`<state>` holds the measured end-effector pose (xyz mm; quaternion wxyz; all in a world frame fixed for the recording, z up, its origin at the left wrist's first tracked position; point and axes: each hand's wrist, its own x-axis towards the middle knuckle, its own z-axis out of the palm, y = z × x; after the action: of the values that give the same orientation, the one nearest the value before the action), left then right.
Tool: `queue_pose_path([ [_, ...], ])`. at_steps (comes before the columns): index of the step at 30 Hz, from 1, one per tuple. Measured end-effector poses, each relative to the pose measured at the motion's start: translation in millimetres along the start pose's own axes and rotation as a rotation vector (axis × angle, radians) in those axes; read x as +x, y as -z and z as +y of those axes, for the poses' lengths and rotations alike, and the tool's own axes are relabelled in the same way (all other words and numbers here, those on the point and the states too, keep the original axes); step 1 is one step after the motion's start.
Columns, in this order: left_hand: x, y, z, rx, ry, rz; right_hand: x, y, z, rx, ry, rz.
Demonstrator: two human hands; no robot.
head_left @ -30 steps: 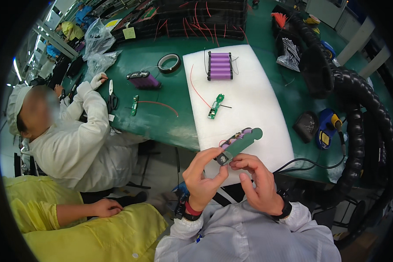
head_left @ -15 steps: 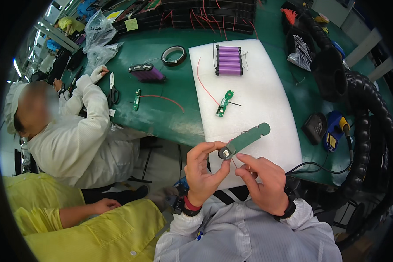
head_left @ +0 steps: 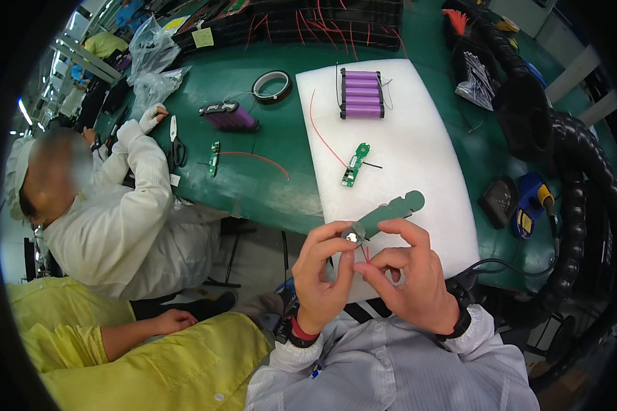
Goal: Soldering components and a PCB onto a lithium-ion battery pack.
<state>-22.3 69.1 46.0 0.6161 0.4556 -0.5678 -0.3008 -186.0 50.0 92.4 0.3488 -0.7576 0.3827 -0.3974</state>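
Over the near end of the white foam sheet [head_left: 418, 157], my left hand [head_left: 325, 274] grips a green-covered battery pack [head_left: 385, 213] by its near end, where a round metal cell end shows. The pack points away to the right. A short thin red wire [head_left: 367, 253] hangs from its near end. My right hand [head_left: 418, 288] is closed around that wire with thumb and bent fingers; its index finger reaches up against the pack's side. Beyond, on the foam, lie a green circuit board [head_left: 356, 164] with red and black wires and a purple battery pack [head_left: 361, 94].
On the green table [head_left: 253, 195] are another purple pack [head_left: 230, 116], a small circuit board [head_left: 214, 159], scissors [head_left: 177, 145] and a tape roll [head_left: 272, 87]. A blue tool stand [head_left: 526, 205] and black flexible duct [head_left: 570, 185] are at right. Co-workers sit at left.
My right hand has shifted slightly up and left, and its index finger has lifted from beside the wire to the pack's side. My left hand keeps its hold on the pack.
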Motion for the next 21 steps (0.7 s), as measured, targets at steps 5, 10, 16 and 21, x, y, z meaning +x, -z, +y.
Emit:
queue_pose_path([
  [5,-1.8,0.8,7.7,-0.003,-0.006,-0.025,3.6,-0.6,-2.8,0.017,-0.043,-0.031],
  [10,-4.0,-10.2,13.3,-0.011,0.004,0.052,3.5,2.7,1.7,0.004,-0.036,-0.087],
  [16,-4.6,-12.5,13.3,-0.038,0.037,0.106,3.8,2.8,7.4,-0.034,0.059,-0.091],
  [21,-3.6,-11.8,14.5,0.032,0.012,0.106,5.1,0.6,9.6,-0.058,0.123,-0.075],
])
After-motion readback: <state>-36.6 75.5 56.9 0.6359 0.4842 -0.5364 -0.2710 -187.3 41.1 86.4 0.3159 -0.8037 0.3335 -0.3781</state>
